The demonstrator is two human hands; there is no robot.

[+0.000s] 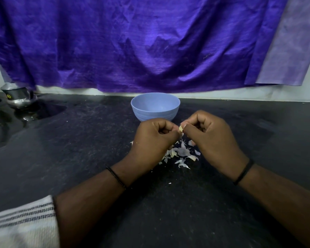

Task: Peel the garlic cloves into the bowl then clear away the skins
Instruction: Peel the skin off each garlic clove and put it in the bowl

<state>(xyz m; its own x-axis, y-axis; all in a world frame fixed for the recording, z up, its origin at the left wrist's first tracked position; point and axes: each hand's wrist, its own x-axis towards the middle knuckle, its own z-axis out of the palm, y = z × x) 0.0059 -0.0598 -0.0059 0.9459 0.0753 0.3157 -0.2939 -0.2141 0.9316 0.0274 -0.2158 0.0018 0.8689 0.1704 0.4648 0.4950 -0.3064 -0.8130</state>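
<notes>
- I see the left hand (155, 138) and right hand (210, 138) both pinching one garlic clove (180, 129) above the skins (182, 153), mid-counter, near the bowl (155, 106).
- Risk: a slipping pinch could drop the clove among the skins.

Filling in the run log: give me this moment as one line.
step: peeling | left hand and right hand: pinch garlic clove | skins: on counter | bowl: behind hands
</notes>
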